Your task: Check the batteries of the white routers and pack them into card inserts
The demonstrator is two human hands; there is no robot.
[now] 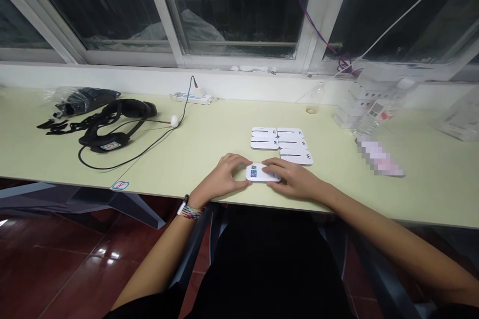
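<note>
A small white rounded box (265, 178) with a blue label on top lies near the table's front edge. My left hand (224, 175) pinches its left end, thumb and fingertips at the corners. Around the right end my right hand (295, 179) is closed, with a finger resting across the top. Just behind stand several white rounded pieces (295, 156) set close together in rows, each marked with a black line, some with a "W". What lies under the box is hidden.
A black headset (107, 140) with a cable lies at left, beside a plastic bag of black straps (86, 99). A power strip (194, 98) is by the wall. Stacked white boxes (362, 102), a tape roll (310, 110) and a blurred pink packet (379, 157) are at right.
</note>
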